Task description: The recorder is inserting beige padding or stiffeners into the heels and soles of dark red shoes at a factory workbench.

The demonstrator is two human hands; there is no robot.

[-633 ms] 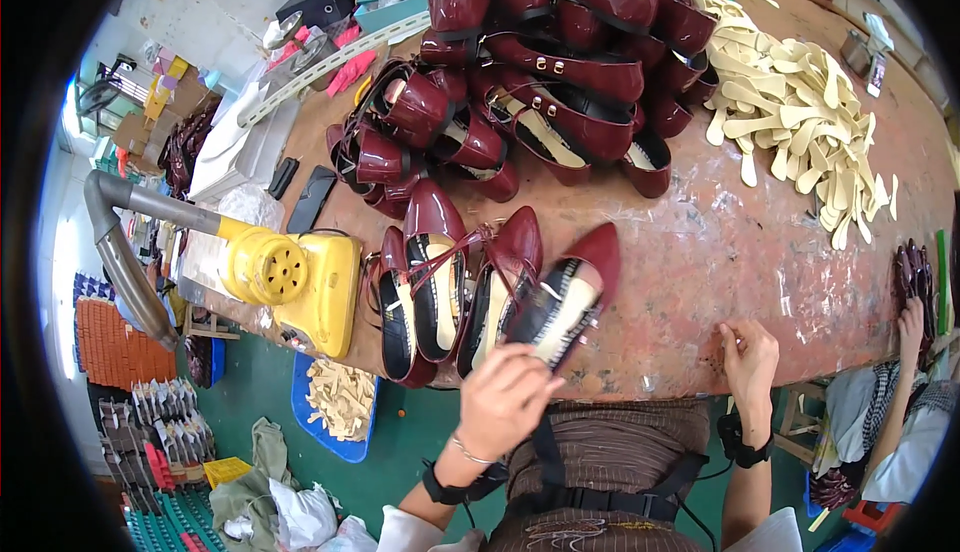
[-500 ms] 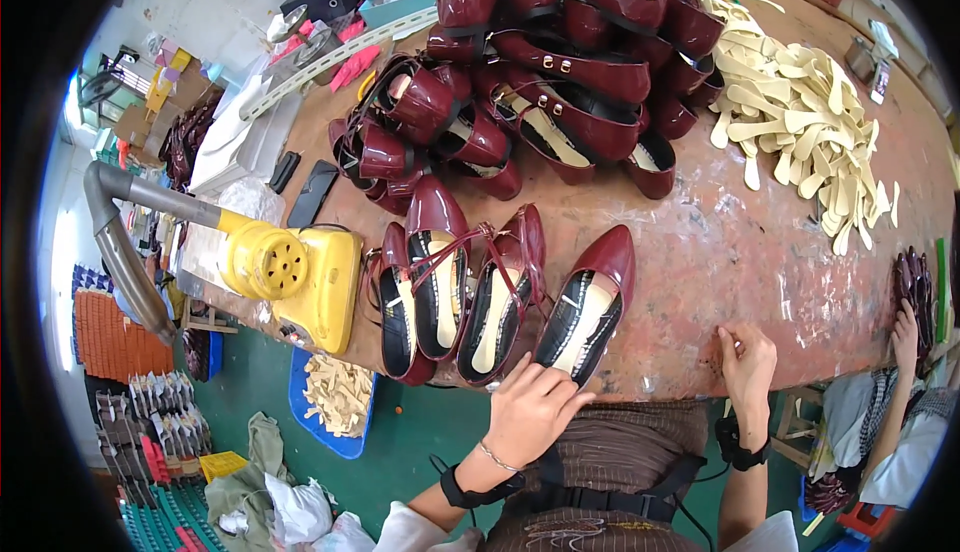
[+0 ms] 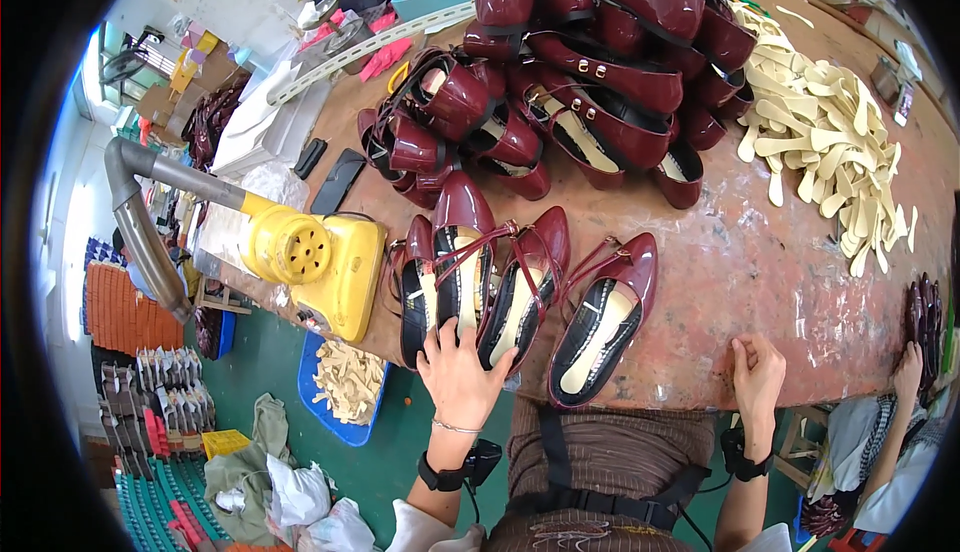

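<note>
Four dark red patent shoes (image 3: 505,287) lie side by side, toes pointing away, at the near edge of a worn brown workbench (image 3: 760,282), laid out apart from the stock behind them. The worker's left hand (image 3: 458,372) rests flat across the heels of the middle two, fingers spread and gripping nothing; the right hand (image 3: 757,374) sits loosely curled on the bench edge, well apart from the fourth shoe, and holds nothing. Pale insoles show inside these shoes, which suggests that this small batch is already fitted and lined up. Behind them a large heap of matching red shoes (image 3: 590,82) is piled toward the far side, some on their sides, and appears still to be handled. A loose spread of cream-coloured insoles (image 3: 825,142) covers the bench to the right, so the greater part of the work looks to remain. A yellow machine (image 3: 325,257) with a grey hose stands just left of the row, and a blue tray of pale offcuts (image 3: 345,392) sits on the green floor below.
</note>
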